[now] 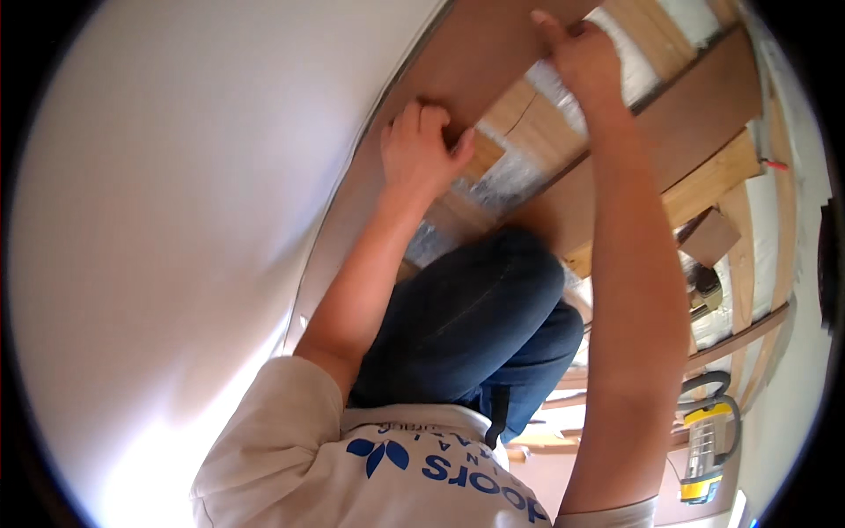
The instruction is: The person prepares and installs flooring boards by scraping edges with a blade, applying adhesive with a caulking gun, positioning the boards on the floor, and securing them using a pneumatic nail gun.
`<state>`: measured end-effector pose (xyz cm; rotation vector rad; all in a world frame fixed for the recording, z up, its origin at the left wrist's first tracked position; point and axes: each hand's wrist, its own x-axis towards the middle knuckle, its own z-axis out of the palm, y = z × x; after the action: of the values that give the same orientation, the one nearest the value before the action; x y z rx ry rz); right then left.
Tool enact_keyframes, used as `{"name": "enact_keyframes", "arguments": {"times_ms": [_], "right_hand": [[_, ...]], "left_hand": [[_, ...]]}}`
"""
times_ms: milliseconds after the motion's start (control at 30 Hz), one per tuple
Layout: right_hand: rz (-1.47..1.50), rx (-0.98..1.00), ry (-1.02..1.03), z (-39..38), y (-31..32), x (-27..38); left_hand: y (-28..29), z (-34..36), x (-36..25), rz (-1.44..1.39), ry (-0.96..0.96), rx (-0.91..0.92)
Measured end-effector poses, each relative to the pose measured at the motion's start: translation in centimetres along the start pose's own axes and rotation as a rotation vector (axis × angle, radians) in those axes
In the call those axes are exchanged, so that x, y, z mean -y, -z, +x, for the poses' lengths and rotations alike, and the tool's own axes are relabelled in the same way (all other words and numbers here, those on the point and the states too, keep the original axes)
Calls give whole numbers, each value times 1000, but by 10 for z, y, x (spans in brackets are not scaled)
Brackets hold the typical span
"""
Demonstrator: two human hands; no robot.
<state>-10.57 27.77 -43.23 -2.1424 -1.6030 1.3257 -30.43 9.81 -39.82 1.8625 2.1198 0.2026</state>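
Bordering a white wall (202, 176), wooden battens (532, 119) lie with silver foil (506, 182) between them. A brown plank (471, 53) lies along the wall's foot, its long axis running away and rightward. Nearer, the left hand (421, 148) has a half-curled grip at its edge; farther, the right hand (588, 63) lays its thumb on top. How firmly either has hold, I cannot tell.

Open between planks (471, 66), knee (526, 264) seemingly blocking below

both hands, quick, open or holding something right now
Left hand: curled on the brown plank; grip cannot be told.
Right hand: closed, holding the brown plank's edge.
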Motion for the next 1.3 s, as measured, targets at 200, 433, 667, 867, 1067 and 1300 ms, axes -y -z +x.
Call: {"name": "enact_keyframes", "arguments": {"times_ms": [200,433,667,867,1067,1300], "right_hand": [[125,-57,-17,-22,1,35],[210,-7,-87,-27,8,40],[200,-14,-104,-24,6,32],[176,-40,-87,-16,-2,14],[214,-37,-66,-25,-11,37],[301,-12,-164,-21,9,16]], "left_hand": [[6,-5,1,71,24,12],[10,2,-1,43,-20,18],[45,29,-41,131,143,287],[69,205,-143,-156,-431,-99],[-2,371,-161,18,-823,-215],[-45,363,-196,-39,-945,-285]]}}
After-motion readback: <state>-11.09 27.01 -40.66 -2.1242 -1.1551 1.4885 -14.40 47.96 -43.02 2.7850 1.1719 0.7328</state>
